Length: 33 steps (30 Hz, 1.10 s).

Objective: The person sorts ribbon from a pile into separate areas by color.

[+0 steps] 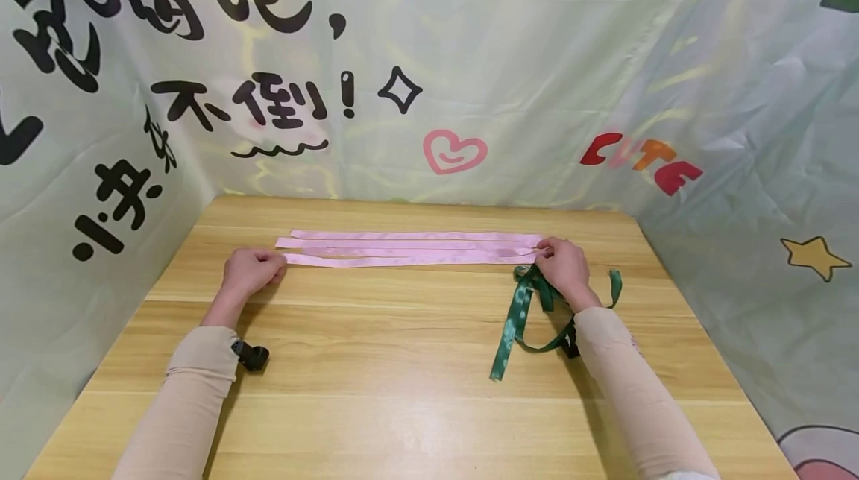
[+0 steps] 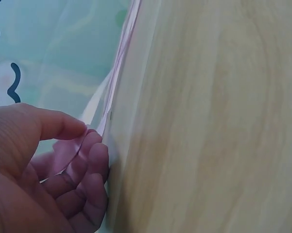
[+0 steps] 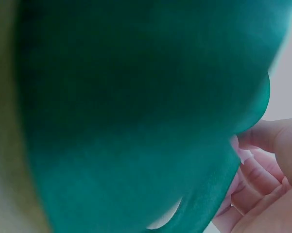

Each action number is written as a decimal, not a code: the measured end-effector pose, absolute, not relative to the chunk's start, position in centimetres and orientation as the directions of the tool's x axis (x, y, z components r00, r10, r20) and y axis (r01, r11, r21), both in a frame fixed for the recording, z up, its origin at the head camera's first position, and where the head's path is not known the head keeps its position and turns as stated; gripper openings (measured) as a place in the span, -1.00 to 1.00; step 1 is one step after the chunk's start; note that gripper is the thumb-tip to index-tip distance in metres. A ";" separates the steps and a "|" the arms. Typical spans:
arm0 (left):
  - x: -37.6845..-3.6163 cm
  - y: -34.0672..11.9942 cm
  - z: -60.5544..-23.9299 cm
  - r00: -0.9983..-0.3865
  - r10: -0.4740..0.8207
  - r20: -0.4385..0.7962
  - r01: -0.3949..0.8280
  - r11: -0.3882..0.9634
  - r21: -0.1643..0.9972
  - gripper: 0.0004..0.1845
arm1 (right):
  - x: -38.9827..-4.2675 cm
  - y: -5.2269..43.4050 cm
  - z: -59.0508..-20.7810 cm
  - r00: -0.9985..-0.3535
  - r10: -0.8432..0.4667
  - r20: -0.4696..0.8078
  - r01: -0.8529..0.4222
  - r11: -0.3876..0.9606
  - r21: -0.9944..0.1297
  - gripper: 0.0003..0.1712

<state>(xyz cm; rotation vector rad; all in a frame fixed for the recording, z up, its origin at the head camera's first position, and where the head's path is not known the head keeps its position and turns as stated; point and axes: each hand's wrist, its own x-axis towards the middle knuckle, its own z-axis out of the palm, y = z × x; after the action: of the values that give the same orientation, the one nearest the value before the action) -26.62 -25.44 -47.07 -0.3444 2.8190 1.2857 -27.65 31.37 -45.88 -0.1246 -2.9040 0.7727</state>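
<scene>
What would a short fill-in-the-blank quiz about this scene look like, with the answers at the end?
1. The flat ribbon pinched by the left hand is ____.
2. The looped ribbon near the right hand is ____.
3. The colourful letters on the backdrop spell ____.

Missing words: pink; green; CUTE

Pink ribbon (image 1: 416,261) lay in flat, nearly parallel strips. Shiny green ribbon (image 1: 515,316) looped loosely beside their right ends.
</scene>
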 end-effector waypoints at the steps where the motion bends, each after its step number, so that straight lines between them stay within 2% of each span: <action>1: -26.6 -25.4 -47.0 -0.975 -0.192 -0.112 -0.210 0.639 0.740 -0.68 | -27.6 31.4 -45.9 -0.987 0.114 0.109 0.045 0.865 -0.500 -0.65; 8: -26.8 -25.4 -47.2 -0.972 -0.220 -0.084 -0.209 0.646 0.735 -0.67 | -27.5 31.5 -45.9 -0.987 0.115 0.110 0.045 0.864 -0.501 -0.64; 19: -26.1 -26.0 -46.5 -0.962 -0.272 -0.014 -0.193 0.642 0.742 -0.55 | -26.0 32.9 -44.4 -0.994 0.103 0.032 0.071 0.847 -0.527 -0.52; 26: -25.4 -26.5 -45.4 -0.942 -0.334 0.040 -0.193 0.635 0.748 -0.59 | -24.4 33.4 -42.2 -0.988 0.112 0.104 0.041 0.851 -0.524 -0.55; 33: -24.9 -24.3 -44.7 -0.960 -0.266 0.092 -0.105 0.642 0.759 -0.61 | -23.3 32.1 -40.8 -0.985 0.073 0.155 -0.015 0.866 -0.500 -0.61</action>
<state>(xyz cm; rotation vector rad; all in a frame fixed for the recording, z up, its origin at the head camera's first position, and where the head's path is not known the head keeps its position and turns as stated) -24.90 -24.26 -44.70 -0.3450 3.0212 1.3760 -23.30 32.07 -40.79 -0.0449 -2.8706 0.7709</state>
